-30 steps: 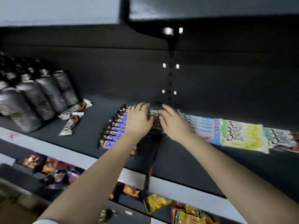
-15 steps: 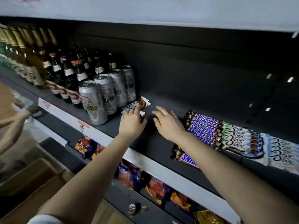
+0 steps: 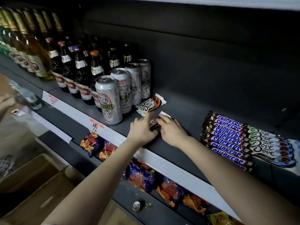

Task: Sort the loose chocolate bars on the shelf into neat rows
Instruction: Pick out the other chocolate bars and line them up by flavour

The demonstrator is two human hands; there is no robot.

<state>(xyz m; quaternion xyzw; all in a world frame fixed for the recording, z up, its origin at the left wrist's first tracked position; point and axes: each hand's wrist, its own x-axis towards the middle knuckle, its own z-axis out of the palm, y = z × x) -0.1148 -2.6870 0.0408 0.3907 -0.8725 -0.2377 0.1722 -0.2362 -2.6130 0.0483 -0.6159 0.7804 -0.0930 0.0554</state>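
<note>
On the dark shelf (image 3: 181,143), my left hand (image 3: 140,131) and my right hand (image 3: 172,130) meet around a loose Dove bar (image 3: 152,123), both gripping it low on the shelf. A second pair of loose Dove bars (image 3: 151,105) lies just behind, tilted, beside the cans. To the right, a neat row of Snickers bars (image 3: 227,138) lies in a line, with a row of Dove bars (image 3: 267,145) behind it.
Silver cans (image 3: 110,98) and dark bottles (image 3: 81,69) stand close on the left of the loose bars. Snack bags (image 3: 141,177) fill the shelf below. A cardboard box (image 3: 37,189) sits at lower left. Another person's hand (image 3: 6,101) shows at the far left.
Both hands left the Snickers row and moved left to the loose Dove bars by the cans. They have closed around the nearer Dove bar. The view has swung left.
</note>
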